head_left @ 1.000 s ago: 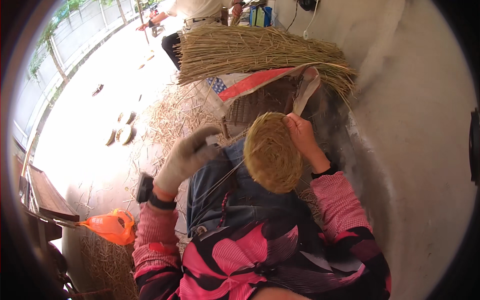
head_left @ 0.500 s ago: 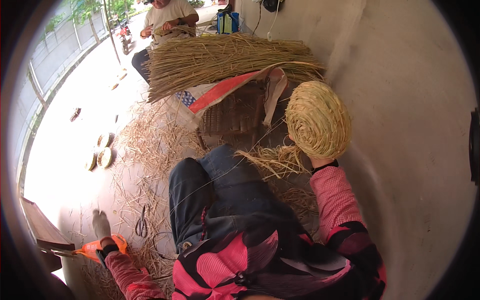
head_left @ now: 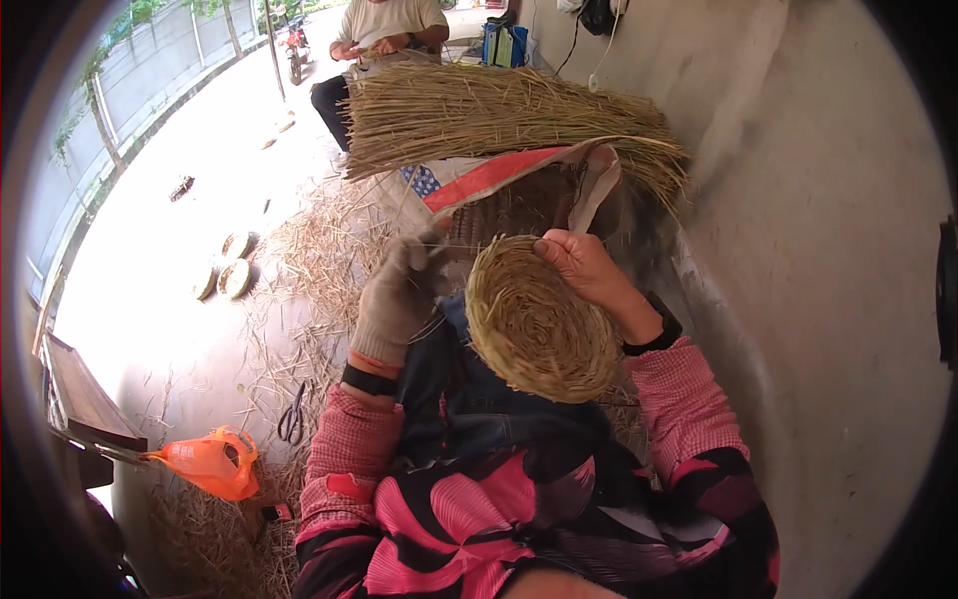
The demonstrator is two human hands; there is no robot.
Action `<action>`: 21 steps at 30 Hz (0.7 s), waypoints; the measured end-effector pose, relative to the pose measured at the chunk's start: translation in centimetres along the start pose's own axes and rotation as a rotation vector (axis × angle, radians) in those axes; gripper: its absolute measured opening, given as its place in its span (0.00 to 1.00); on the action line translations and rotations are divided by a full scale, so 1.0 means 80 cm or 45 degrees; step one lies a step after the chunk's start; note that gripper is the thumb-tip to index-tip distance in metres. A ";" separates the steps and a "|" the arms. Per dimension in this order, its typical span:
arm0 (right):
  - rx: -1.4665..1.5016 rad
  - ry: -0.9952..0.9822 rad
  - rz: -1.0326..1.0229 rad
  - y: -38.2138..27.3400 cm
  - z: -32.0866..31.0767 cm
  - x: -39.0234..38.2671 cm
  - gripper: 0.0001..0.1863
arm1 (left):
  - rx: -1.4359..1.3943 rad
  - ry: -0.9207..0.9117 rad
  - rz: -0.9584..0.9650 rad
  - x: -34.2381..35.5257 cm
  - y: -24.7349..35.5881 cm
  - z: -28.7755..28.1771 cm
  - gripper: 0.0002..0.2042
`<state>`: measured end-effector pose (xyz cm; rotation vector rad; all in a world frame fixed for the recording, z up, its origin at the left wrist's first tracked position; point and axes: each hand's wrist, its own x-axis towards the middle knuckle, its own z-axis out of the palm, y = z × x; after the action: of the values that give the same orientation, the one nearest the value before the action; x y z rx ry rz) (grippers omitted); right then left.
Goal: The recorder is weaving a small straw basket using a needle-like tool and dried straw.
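Over lap | right hand (head_left: 584, 268) grips basket (head_left: 537, 324) rim | gloved left hand (head_left: 399, 295) pinches strand | wall (head_left: 798, 250) close right

Outdoor straw-weaving work yard beside a concrete wall (head_left: 828, 250). Shown by: large straw bundle (head_left: 499, 115) at top centre, loose straw (head_left: 299, 260) scattered on paved ground, finished woven discs (head_left: 225, 278) left, scissors (head_left: 291, 419) lower left.

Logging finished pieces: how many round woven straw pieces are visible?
3: a basket held between both hands, and two discs on the floor at left. Others may be hidden under straw.
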<state>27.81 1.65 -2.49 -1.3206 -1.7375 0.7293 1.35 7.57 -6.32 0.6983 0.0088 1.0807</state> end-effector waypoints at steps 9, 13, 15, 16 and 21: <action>-0.955 0.148 -0.430 0.030 0.089 -0.028 0.14 | 1.381 0.072 -0.440 -0.061 0.047 -0.022 0.10; -0.745 0.230 -0.669 0.012 0.112 -0.021 0.09 | 1.171 0.419 0.060 -0.030 0.031 -0.044 0.12; -0.829 0.151 -0.655 0.020 0.112 -0.023 0.09 | 0.363 0.705 0.108 -0.013 0.016 -0.008 0.14; -0.916 0.074 -0.652 0.024 0.109 -0.024 0.08 | 0.362 0.708 0.100 -0.014 0.015 -0.020 0.14; -0.821 0.079 -0.693 0.030 0.100 -0.037 0.08 | 0.009 0.295 -0.169 -0.052 0.050 -0.086 0.17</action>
<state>22.38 -0.31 -9.25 -1.1434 -2.2377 -0.1994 -6.21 8.91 -10.95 0.5674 0.2548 1.0287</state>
